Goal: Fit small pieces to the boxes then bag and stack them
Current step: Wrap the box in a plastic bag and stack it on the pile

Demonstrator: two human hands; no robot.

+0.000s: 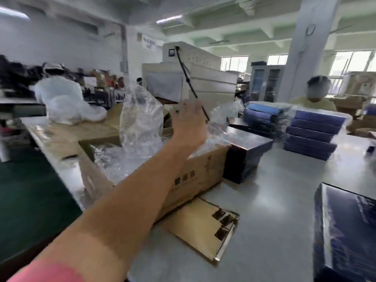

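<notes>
My left hand [189,119] reaches out over an open cardboard carton [195,178] filled with clear plastic bags [122,157]. Its fingers are spread and straight, and it holds nothing. One clear bag [140,119] stands up out of the carton just left of the hand. A flat gold insert [199,226] with small dark pieces [223,220] lies on the grey table in front of the carton. A dark box [345,231] sits at the lower right. More dark boxes [244,153] are stacked right of the carton. My right hand is out of view.
Bagged blue boxes are stacked in piles [311,135] at the far right, with another person [317,92] behind them. A beige machine [193,78] stands behind the carton. A heap of white plastic [63,100] lies at the left.
</notes>
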